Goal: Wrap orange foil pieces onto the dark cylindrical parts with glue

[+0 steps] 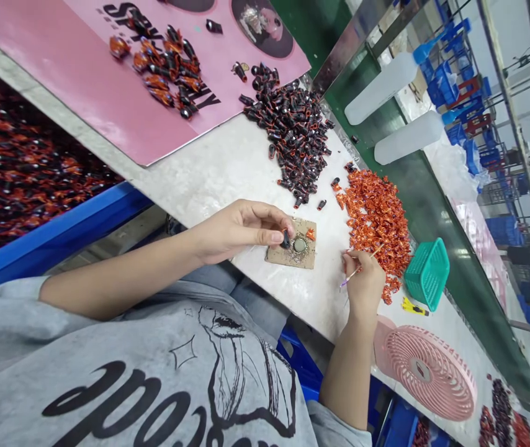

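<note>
We judge seating step: left hand grip pinching black piece on cardboard pad, table near edge. Right hand grip pinching thin stick. Next calls for steady stick tip at pad.

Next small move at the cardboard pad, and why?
Probably bring the right hand and its thin stick across to the cardboard pad. The left hand pinches a black piece at the pad's round fixture, an orange piece lies beside it, and the stick is off by the orange pile.
</note>
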`<state>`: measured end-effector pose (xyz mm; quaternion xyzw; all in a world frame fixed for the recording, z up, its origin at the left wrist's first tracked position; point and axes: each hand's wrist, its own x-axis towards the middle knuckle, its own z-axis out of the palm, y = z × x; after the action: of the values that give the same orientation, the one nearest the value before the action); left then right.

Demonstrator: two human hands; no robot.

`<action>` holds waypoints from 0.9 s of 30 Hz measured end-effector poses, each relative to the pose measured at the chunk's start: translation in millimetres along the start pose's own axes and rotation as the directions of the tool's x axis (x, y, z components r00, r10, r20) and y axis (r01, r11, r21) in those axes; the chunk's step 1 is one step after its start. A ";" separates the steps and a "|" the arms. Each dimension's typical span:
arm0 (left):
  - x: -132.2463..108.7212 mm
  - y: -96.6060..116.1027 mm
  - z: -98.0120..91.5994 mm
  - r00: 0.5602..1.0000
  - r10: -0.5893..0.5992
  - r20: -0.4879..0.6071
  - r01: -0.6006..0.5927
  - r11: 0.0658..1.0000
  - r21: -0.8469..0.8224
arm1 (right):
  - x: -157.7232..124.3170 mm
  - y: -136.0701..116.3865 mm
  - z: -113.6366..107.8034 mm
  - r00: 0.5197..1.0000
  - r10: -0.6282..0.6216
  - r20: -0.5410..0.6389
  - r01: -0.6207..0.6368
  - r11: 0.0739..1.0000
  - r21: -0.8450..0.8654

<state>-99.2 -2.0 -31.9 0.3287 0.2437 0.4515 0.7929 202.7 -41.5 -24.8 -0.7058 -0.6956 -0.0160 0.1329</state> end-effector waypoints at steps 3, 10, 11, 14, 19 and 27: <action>-5.2 -1.3 -0.8 1.000 -0.024 0.014 0.024 1.000 -0.011 | -1.2 -0.7 1.5 0.999 0.014 -0.046 -0.014 1.000 0.001; -15.9 -3.9 -8.2 0.998 -0.056 0.002 0.056 0.998 -0.001 | -11.7 -5.2 3.7 0.993 0.076 -0.089 -0.075 0.997 0.017; -17.1 -4.0 -9.3 0.998 -0.065 0.001 0.065 0.998 0.003 | -13.9 -5.2 4.1 0.992 0.090 -0.090 -0.089 0.996 0.017; -20.1 -2.8 -10.3 0.997 -0.075 0.006 0.075 0.997 0.012 | -18.9 -3.6 4.7 0.988 0.121 -0.099 -0.121 0.993 0.013; -23.8 2.0 -5.1 0.997 -0.074 0.021 0.074 0.997 0.023 | -21.8 3.4 2.2 0.976 0.156 -0.149 -0.156 0.988 0.016; -25.7 2.4 -1.1 0.996 -0.063 0.056 0.061 0.998 0.034 | -27.0 16.8 -0.2 0.987 0.122 -0.108 -0.117 0.991 0.058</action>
<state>-113.5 -23.4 -28.6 0.3465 0.2386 0.4130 0.8077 218.5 -67.9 -33.0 -0.7406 -0.6437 -0.0296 0.1902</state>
